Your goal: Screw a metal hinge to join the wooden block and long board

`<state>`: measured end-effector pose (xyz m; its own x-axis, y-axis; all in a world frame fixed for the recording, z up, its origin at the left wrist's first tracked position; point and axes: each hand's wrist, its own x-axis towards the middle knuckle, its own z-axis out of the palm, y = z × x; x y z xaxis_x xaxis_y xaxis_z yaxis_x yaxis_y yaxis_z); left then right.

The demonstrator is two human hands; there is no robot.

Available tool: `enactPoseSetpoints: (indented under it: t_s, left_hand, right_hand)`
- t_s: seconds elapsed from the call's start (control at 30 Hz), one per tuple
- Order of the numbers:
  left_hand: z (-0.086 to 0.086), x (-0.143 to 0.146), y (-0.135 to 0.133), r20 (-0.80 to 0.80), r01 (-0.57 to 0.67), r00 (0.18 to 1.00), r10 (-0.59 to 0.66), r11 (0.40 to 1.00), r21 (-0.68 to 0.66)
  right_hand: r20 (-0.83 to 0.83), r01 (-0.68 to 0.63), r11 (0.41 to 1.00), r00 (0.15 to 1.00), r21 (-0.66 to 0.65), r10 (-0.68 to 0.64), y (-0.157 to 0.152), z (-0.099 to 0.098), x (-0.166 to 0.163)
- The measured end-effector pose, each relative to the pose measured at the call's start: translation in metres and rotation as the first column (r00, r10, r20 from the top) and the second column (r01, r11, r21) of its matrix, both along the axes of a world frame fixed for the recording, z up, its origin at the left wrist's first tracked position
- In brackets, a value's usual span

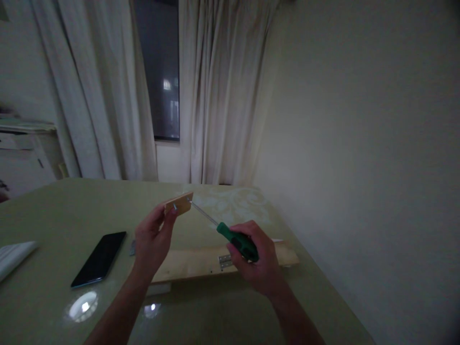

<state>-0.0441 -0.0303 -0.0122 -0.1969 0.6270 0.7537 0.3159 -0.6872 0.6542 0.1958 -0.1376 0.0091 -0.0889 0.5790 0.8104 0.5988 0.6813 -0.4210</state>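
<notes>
My left hand (155,235) pinches a small wooden block (184,205) by its left end and holds it up above the table. A screw (175,206) sticks out of the block's face near my thumb. My right hand (257,256) is wrapped round the green handle of a screwdriver (237,239). Its shaft slants up to the left, and the tip meets a second screw (189,200) at the block's right end. Below both hands lies a long wooden board (190,264) with a metal hinge (225,261) on it, partly hidden by my right hand.
A black phone (98,258) lies on the green table (86,206) left of my left hand. A white object (16,256) sits at the far left edge. Curtains (230,96) and a window stand behind the table, and a wall (359,143) runs along its right side.
</notes>
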Motion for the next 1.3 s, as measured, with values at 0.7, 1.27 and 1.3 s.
enactPoseSetpoints:
  t_s: [0.7, 1.27, 1.3]
  left_hand:
    - [-0.084, 0.016, -0.045, -0.200, 0.008, 0.977, 0.068, 0.934, 0.356]
    - [-0.099, 0.020, -0.028, -0.207, -0.055, 0.971, 0.121, 0.953, 0.298]
    - [-0.099, 0.021, -0.029, -0.207, -0.053, 0.971, 0.116, 0.956, 0.287]
  right_hand:
    - [-0.034, 0.104, 0.994, 0.994, 0.014, -0.103, -0.002, -0.113, 0.019]
    - [-0.005, 0.179, 0.963, 0.983, 0.201, -0.182, 0.009, -0.123, 0.020]
    - [-0.008, 0.169, 0.964, 0.985, 0.203, -0.171, 0.009, -0.123, 0.021]
